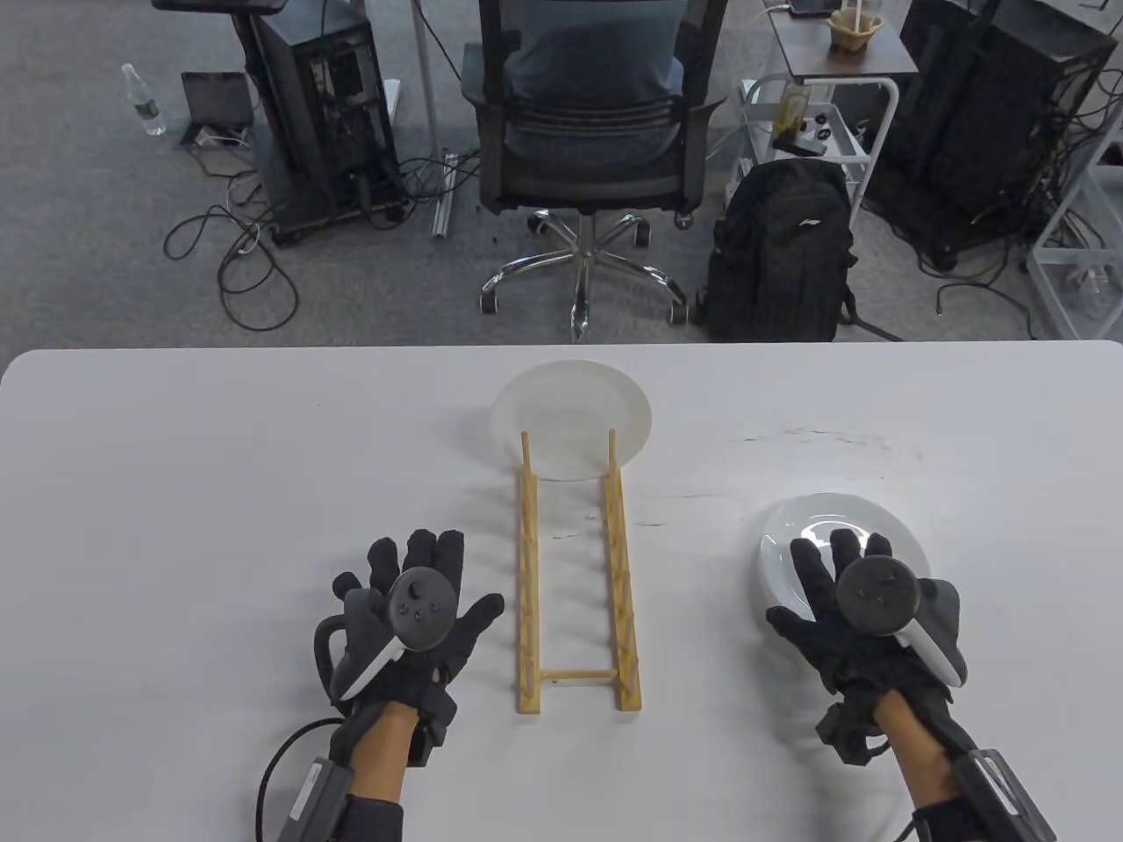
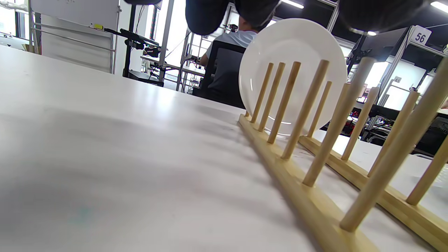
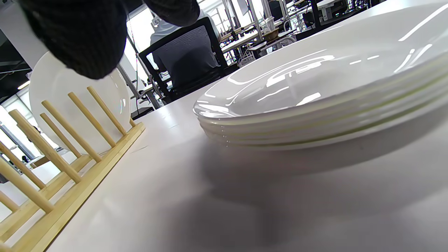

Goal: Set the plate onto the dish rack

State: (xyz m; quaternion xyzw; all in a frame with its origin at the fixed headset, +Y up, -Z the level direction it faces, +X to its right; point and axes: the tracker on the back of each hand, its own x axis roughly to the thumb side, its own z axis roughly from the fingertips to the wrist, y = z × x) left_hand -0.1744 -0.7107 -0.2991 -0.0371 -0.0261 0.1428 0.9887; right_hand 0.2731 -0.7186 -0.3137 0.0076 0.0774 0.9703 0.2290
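Glazed white ceramic plates, stacked several deep as the right wrist view shows, lie flat on the white table, well to the right of the pale wooden peg dish rack. One white round plate already stands upright in the rack's far slot, leaning between the dowels. The right hand lies over the near left part of the stack with fingers spread and extended; whether the fingers touch the top plate cannot be told, and nothing is gripped. The left hand rests open, fingers splayed, on or just above the table beside the rack's left rail, holding nothing.

Handling, as a judgement: the plate is rigid, moderately heavy, brittle, and its glossy glaze looks slippery under fabric gloves. The nested rims leave little gap, so the top plate is probably best taken at its near edge, thumb on top and fingertips hooked under the rim, then tilted upright before lowering between two free pegs. A careless lift could drag the plate beneath or knock the rack.
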